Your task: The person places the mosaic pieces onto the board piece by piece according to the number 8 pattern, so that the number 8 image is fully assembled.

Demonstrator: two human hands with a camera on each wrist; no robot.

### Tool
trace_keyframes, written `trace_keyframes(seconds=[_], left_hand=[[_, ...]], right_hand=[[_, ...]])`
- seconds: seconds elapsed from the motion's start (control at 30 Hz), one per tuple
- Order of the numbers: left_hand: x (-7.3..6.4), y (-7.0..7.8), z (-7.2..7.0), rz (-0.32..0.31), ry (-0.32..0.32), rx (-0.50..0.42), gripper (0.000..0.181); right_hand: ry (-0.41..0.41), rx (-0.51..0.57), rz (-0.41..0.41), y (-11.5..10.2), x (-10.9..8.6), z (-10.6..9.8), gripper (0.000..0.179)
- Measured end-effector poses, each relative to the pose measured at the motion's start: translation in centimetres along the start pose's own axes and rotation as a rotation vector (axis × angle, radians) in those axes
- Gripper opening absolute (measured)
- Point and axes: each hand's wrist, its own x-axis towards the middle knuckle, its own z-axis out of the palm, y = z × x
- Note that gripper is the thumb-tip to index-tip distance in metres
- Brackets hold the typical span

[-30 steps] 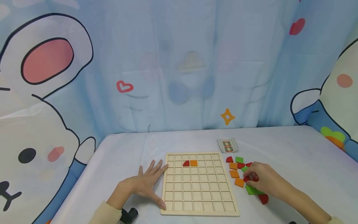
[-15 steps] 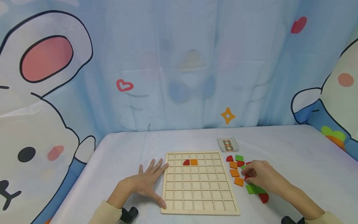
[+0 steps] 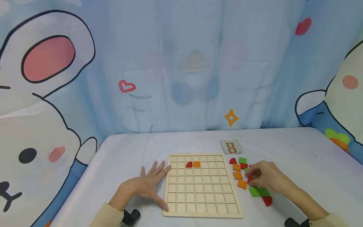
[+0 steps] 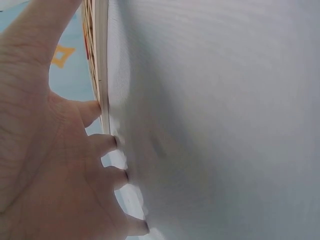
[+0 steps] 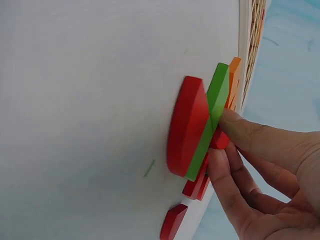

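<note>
A pale blue curtain [image 3: 141, 41], printed with large white cartoon animals, small hearts and an orange star, fills the background. In front of it stands a table [image 3: 309, 160] under a smooth white cloth. On the cloth lies a flat, light wooden board [image 3: 202, 189] divided by thin ridges into rows of square cells. A person's two bare hands work there, below cream sleeves [image 3: 107, 217]. The left hand [image 3: 148, 186] is spread with fingers straight, its thumb touching the board's near left corner and a fingertip its left edge. The right hand [image 3: 267, 176], off the board's right side, pinches a red piece [image 5: 220, 139] between thumb and forefinger; the fingers cover much of it, so its full shape is hard to make out. A small card [image 3: 231, 147] with a coloured grid pattern lies just past the board's far right corner. Around the right hand are scattered flat pieces: two green ones [image 3: 259, 192] side by side, three orange ones [image 3: 237, 175] in a loose column, and a rounded red one [image 3: 267, 200] nearest the viewer. In the board's second row from the far edge, a red quarter-round [image 3: 189, 164] sits beside an orange square [image 3: 196, 164].
</note>
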Motion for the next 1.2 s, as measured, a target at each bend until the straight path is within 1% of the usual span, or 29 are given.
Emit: trace_keyframes(seconds=[0.17,0.47,0.57,0.8,0.97,1.07,1.2], left_hand=[[0.0,0.1,-0.1,-0.004,-0.001,0.003,0.132],[-0.2,0.0,-0.1,-0.005,0.001,0.007,0.132],[-0.1,0.0,-0.1,0.0,0.001,0.006,0.132],[-0.1,0.0,0.0,0.001,0.004,0.001,0.132],[-0.1,0.0,-0.1,0.001,0.006,-0.002,0.132],[-0.1,0.0,0.0,0.0,0.006,0.0,0.133],[0.0,-0.1,0.1,-0.001,0.004,0.001,0.132]], right_hand=[[0.018,0.01,0.004,0.2,-0.2,-0.1,0.025],[0.076,0.023,-0.028,0.4,-0.6,0.1,0.027],[0.093,0.042,-0.037,0.5,-0.8,0.2,0.028],[0.11,0.089,-0.058,0.4,-1.0,0.2,0.021],[0.112,0.05,-0.116,-0.5,-0.6,-0.3,0.019],[0.119,0.028,-0.179,-1.2,-0.2,-0.4,0.018],[0.116,0.05,-0.264,-2.4,0.6,-0.2,0.019]])
